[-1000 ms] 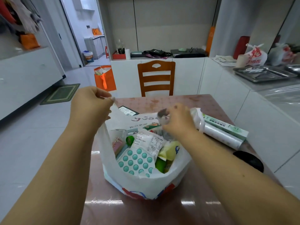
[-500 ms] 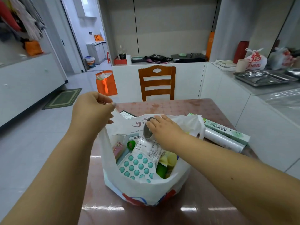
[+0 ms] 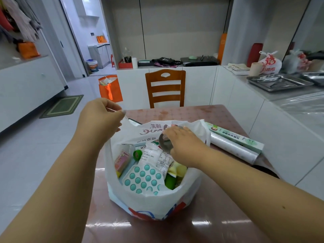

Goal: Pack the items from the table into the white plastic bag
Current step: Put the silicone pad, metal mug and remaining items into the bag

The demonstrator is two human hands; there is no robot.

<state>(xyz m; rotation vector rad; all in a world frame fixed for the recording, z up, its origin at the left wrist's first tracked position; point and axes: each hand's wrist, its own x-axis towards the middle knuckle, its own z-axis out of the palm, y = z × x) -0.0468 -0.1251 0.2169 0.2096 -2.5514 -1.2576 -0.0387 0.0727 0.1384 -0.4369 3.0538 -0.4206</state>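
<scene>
At left of centre, the left hand [image 3: 100, 118] pinches a handle of the white plastic bag [image 3: 150, 199], mid-frame on the glossy brown surface [image 3: 219, 223]. The right hand [image 3: 184, 146] grips a round grey object [image 3: 164, 143] over the opening. Should the pinch slip, the mouth could sag and block it. At right waits a white plastic-wrap roll [image 3: 233, 149].

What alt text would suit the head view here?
A right hand lowers a round clear object into a full white plastic bag on a table, while the left hand holds up one bag handle. A cling film roll and its box lie beside the bag.
</scene>
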